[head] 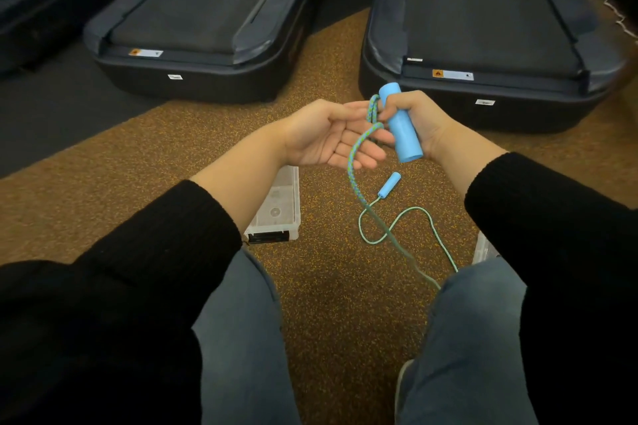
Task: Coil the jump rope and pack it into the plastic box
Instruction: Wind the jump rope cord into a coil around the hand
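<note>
My right hand point(419, 121) is shut on one blue handle point(402, 124) of the jump rope, held upright in front of me. The green-blue braided rope point(354, 162) loops at the handle's top and hangs down across my left hand point(328, 134), whose palm faces up with fingers spread, touching the rope without gripping it. The rope runs down to the floor and curls between my knees. The second blue handle point(390, 185) lies on the floor below my hands. The clear plastic box point(278, 207) sits on the floor under my left forearm, partly hidden.
Two black treadmill decks point(193, 41) point(483, 55) lie ahead, their ends close to my hands. A brown speckled floor point(331, 286) spreads between my jeans-clad knees. Another clear plastic piece point(483, 248) peeks out by my right knee.
</note>
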{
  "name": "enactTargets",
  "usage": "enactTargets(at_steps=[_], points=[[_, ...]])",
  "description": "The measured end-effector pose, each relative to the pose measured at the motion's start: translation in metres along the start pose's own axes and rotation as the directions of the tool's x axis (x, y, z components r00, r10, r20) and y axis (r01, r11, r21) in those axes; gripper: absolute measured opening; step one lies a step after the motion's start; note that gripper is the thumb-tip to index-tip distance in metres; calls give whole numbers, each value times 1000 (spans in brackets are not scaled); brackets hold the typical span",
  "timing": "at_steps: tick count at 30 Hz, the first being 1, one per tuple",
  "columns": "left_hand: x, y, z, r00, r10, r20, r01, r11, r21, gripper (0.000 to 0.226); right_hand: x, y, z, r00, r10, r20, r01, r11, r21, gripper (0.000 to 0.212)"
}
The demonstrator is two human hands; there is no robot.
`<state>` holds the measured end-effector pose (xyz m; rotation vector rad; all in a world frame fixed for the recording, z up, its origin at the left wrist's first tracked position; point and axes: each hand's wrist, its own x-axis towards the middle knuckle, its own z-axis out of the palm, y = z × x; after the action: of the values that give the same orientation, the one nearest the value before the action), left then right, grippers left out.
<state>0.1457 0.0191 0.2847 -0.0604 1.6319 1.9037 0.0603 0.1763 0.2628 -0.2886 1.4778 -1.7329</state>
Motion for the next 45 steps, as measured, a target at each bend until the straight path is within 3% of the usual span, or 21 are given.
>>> enactTargets(at_steps=[3,7,9,10,12,16,19,22,26,30,33,37,40,43,45], points=[[-1,3,-3,1000,3,3,-3,1000,-19,46,-1,3,0,1000,16,-9,-16,1000,24,10],[-3,5,-6,998,68,-13,-70,981,-181,47,1,7,1,997,69,34,-67,996,-56,42],[-4,11,-11,990,119,-76,-133,965,-228,48,-5,8,1,993,89,75,-85,995,-52,20],[-6,16,-14,984,142,-107,-163,962,-220,48,-4,10,-1,990,112,91,-111,994,-20,31],[-9,26,-20,971,170,-169,-193,972,-133,44,-11,13,4,986,122,110,-127,991,37,51],[-6,38,-29,937,211,-278,-189,977,103,33,-4,20,5,977,86,194,-102,992,73,52],[4,38,-35,917,223,-331,-150,961,233,31,-10,18,7,950,84,300,-103,994,45,74],[13,33,-39,890,241,-388,-98,931,352,33,-10,19,3,950,84,302,-91,996,9,65],[23,20,-40,867,312,-389,-179,923,340,31,-14,19,3,937,46,345,-73,995,65,71],[28,-2,-43,835,411,-365,-254,878,406,23,1,25,-6,969,68,236,-80,996,41,101],[28,-17,-45,804,482,-349,-247,804,540,27,13,34,-14,957,68,281,-100,990,102,124],[31,-32,-42,875,352,-331,-235,909,345,29,1,17,-2,941,41,335,-111,975,193,103],[37,-47,-38,923,240,-300,-150,944,294,24,1,4,-1,945,16,327,-114,953,281,106],[39,-54,-23,967,155,-203,-121,978,172,21,-10,-4,5,927,-47,372,-119,903,412,55],[41,-56,-16,975,132,-177,-113,987,111,29,-11,-9,11,923,-55,380,-123,895,429,61]])
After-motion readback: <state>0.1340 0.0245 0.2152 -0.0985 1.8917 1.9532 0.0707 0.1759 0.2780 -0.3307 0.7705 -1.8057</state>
